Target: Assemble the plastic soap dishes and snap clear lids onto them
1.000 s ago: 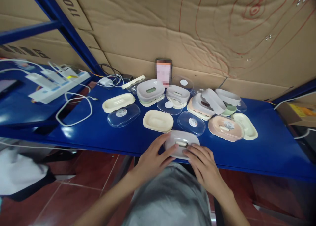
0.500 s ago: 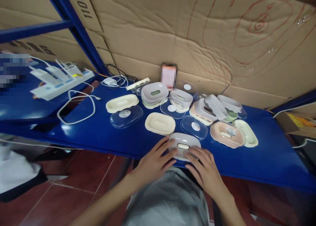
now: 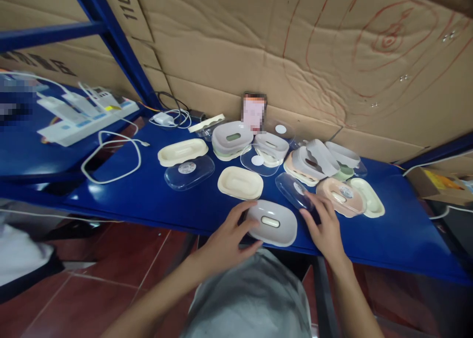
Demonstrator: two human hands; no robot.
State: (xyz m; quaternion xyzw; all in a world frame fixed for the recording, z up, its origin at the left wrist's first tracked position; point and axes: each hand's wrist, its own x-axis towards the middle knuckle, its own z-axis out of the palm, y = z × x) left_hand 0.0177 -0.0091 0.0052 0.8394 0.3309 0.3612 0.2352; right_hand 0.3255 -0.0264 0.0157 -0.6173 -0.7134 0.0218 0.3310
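Close to the table's front edge lies a grey oval soap dish (image 3: 281, 232) with a pale oval insert in its middle. My left hand (image 3: 232, 234) holds its left side, fingers curled over the rim. To the right, my right hand (image 3: 327, 222) grips a clear plastic lid (image 3: 290, 187) with a round sticker, thumb and fingers at its right end. The lid is tilted. A cream tray (image 3: 240, 183) sits just behind the dish. Beside the right hand is a peach dish (image 3: 332, 192) under a stickered clear lid, against another cream tray (image 3: 373, 200).
Stacked grey dishes (image 3: 232, 136) and more clear lids (image 3: 190, 173) spread across the blue table (image 3: 177, 205). A phone-like screen (image 3: 253, 112) leans on the cardboard wall (image 3: 207, 42). At left are a power strip (image 3: 84, 126) and a white cable (image 3: 111, 180).
My right hand has left the grey dish, moved right and taken hold of the clear lid, which is now tilted. My left hand stays on the dish, which has shifted slightly.
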